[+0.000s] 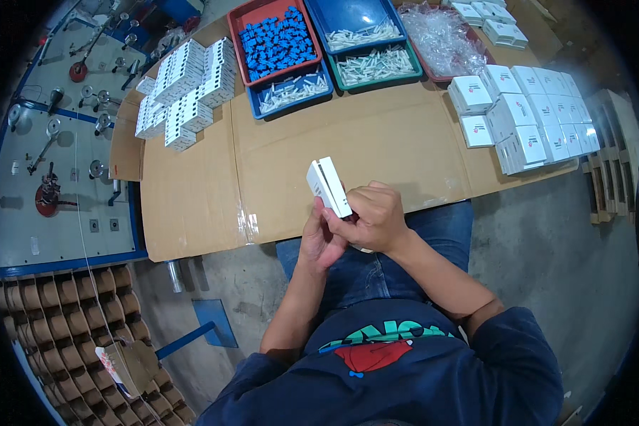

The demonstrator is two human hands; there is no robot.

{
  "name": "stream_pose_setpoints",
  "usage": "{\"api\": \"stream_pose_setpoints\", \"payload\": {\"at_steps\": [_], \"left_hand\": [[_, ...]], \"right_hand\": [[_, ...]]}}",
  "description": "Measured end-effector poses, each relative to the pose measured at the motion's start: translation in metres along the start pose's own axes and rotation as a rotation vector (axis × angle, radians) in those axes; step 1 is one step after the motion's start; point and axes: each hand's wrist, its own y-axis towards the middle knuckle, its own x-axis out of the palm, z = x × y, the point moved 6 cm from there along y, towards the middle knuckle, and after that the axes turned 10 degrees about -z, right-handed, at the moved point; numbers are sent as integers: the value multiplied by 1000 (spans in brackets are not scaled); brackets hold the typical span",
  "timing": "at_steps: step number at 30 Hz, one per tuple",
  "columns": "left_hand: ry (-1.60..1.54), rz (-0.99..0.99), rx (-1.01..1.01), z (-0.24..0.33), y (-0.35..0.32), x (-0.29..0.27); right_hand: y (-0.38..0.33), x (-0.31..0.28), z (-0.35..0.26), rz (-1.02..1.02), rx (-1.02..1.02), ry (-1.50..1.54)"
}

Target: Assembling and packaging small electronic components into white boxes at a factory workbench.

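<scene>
A small white box (328,186) with a dark slit along one side and small dark marks is held up in front of me, over the near edge of the cardboard-covered table. My left hand (321,245) pinches its lower left end between thumb and fingers. Curled fingers of my right hand (376,219) close on the box's lower right end, with the thumb reaching across to the left fingers. The right fingertips are hidden behind the box and hand. A pale edge of something shows just below the right hand, too little to name.
Stacked white blocks with dark holes (184,89) stand at the table's left. Behind are a red bin (238,53) of blue parts, blue and green bins (373,84) of white pieces, and clear plastic bags (444,42). White cartons (525,117) are stacked at right.
</scene>
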Motion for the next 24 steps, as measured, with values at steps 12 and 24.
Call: {"api": "stream_pose_setpoints", "payload": {"at_steps": [12, 24], "left_hand": [[144, 137, 51, 26, 0, -2], [746, 104, 125, 56, -12, 24]], "right_hand": [[1, -1, 18, -121, 144, 37], [-6, -1, 33, -292, 106, 287]]}}
